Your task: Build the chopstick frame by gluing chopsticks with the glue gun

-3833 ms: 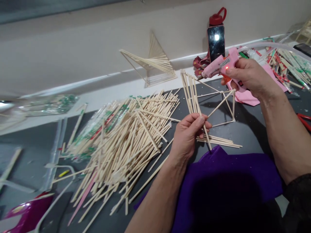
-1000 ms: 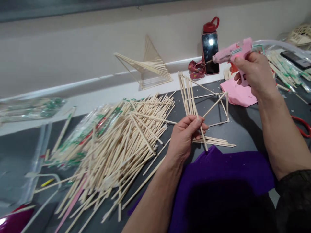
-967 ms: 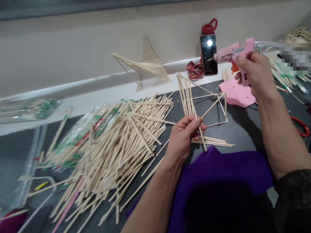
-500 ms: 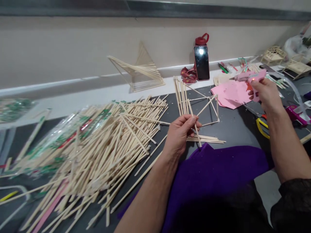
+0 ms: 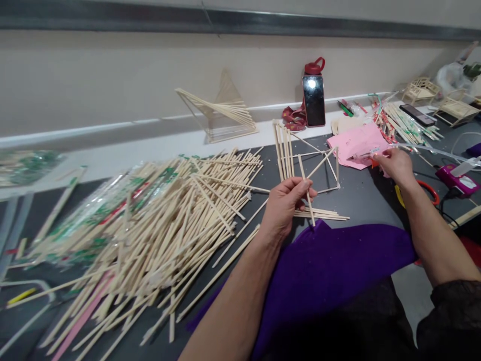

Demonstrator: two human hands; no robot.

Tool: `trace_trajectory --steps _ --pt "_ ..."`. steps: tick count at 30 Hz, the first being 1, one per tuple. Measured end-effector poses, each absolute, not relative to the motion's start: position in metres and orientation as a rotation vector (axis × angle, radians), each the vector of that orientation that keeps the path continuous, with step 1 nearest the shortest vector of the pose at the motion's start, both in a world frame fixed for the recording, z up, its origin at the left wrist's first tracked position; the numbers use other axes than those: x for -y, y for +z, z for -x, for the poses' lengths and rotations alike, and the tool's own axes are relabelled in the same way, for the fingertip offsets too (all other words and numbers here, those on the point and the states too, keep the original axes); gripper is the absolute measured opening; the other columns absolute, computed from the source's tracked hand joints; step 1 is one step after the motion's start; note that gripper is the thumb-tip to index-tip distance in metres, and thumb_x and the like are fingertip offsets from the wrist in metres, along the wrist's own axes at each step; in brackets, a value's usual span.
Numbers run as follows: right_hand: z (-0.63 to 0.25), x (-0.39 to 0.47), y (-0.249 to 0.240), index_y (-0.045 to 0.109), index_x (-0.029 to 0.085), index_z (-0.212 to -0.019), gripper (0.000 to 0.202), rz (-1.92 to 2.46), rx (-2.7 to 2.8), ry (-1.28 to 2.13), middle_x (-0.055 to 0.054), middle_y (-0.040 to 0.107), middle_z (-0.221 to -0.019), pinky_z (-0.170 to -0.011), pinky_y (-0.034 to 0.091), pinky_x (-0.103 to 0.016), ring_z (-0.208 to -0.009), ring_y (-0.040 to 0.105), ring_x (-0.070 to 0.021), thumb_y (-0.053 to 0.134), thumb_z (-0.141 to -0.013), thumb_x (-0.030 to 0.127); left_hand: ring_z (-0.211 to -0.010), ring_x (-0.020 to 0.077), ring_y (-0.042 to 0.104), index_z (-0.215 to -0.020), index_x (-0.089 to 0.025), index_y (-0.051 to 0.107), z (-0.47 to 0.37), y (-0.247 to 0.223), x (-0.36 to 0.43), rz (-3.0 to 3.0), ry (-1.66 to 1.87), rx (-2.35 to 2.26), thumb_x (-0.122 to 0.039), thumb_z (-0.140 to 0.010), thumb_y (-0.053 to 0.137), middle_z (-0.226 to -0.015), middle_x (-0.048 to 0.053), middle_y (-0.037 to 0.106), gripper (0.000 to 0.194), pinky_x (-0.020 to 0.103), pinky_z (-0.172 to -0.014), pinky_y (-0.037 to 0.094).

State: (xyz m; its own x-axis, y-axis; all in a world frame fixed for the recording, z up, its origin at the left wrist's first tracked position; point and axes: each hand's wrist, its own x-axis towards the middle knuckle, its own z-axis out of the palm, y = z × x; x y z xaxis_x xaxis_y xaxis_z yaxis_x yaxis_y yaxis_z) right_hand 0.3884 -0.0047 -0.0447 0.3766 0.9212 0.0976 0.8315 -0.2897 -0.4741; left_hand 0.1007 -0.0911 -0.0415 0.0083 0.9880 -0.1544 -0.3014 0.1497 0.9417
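My left hand is closed, pinching a thin wooden stick that slants downward in front of the frame. Just beyond it stands a small stick frame, with several upright sticks along its left side. My right hand is closed around a pink glue gun, held low over a pink sheet; the fingers hide much of the gun. A few loose sticks lie beside my left hand.
A large pile of sticks and plastic packets cover the left. Along the wall are a twisted stick model, a phone and a red-capped bottle. Scissors and a purple device lie right; purple cloth covers the near edge.
My right hand has lowered the glue gun, bringing it down and leftward onto or just over the pink sheet. My left hand still pinches the stick, nearly unmoved. The view has shifted slightly.
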Motion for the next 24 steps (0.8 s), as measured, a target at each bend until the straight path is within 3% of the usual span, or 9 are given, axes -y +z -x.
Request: trace_trajectory --steps 5,10,13,16,19,24 --pt "-0.382 0.007 -0.045 0.068 0.012 -0.114 0.057 2.344 1.579 0.079 -0.019 0.073 -0.099 -0.078 0.048 -0.04 -0.096 0.067 -0.0327 0.051 -0.083 0.056 -0.051 0.0085 0.053 -0.07 -0.018 0.069 -0.101 -0.041 0.092 -0.873 1.24 -1.058 -0.037 -0.064 0.079 -0.06 0.001 0.067 0.022 0.018 -0.042 0.034" --pt "-0.376 0.016 -0.044 0.067 0.011 -0.115 0.051 2.373 1.655 -0.082 -0.022 0.069 -0.108 -0.076 0.047 -0.043 -0.096 0.067 -0.035 0.051 -0.085 0.048 -0.052 0.0086 0.054 -0.071 -0.018 0.068 -0.103 -0.04 0.094 -0.875 1.233 -1.034 -0.038 -0.064 0.079 -0.061 0.001 0.067 0.024 0.018 -0.043 0.033" --pt "-0.369 0.032 -0.033 0.07 0.014 -0.11 0.038 2.102 1.683 -0.162 -0.017 0.071 -0.105 -0.077 0.047 -0.04 -0.093 0.067 -0.0302 0.054 -0.085 0.039 -0.054 0.0091 0.055 -0.071 -0.019 0.07 -0.103 -0.037 0.095 -0.851 1.236 -1.005 -0.039 -0.063 0.081 -0.062 0.001 0.067 0.025 0.018 -0.043 0.034" --pt "-0.346 0.059 -0.012 0.073 0.018 -0.088 0.022 1.661 1.692 0.008 -0.007 0.072 -0.083 -0.074 0.047 -0.031 -0.079 0.067 -0.0202 0.056 -0.086 0.032 -0.058 0.0091 0.056 -0.067 -0.019 0.071 -0.103 -0.032 0.096 -0.824 1.266 -0.987 -0.04 -0.058 0.084 -0.066 0.002 0.068 0.026 0.017 -0.045 0.035" --pt "-0.312 0.088 0.002 0.071 0.018 -0.079 0.016 1.355 1.763 0.314 -0.002 0.068 -0.07 -0.064 0.045 -0.026 -0.064 0.061 -0.0138 0.059 -0.084 0.027 -0.049 0.0048 0.046 -0.065 -0.019 0.073 -0.105 -0.025 0.1 -0.825 1.3 -0.969 -0.039 -0.055 0.087 -0.064 0.0 0.065 0.027 0.017 -0.043 0.03" --pt "-0.265 0.114 -0.011 0.068 0.016 -0.077 0.011 1.101 1.923 0.787 0.0 0.068 -0.071 -0.058 0.041 -0.022 -0.061 0.057 -0.01 0.062 -0.083 0.022 -0.042 0.0028 0.035 -0.068 -0.02 0.076 -0.112 -0.021 0.109 -0.863 1.33 -0.917 -0.041 -0.058 0.085 -0.057 -0.003 0.06 0.026 0.02 -0.041 0.026"
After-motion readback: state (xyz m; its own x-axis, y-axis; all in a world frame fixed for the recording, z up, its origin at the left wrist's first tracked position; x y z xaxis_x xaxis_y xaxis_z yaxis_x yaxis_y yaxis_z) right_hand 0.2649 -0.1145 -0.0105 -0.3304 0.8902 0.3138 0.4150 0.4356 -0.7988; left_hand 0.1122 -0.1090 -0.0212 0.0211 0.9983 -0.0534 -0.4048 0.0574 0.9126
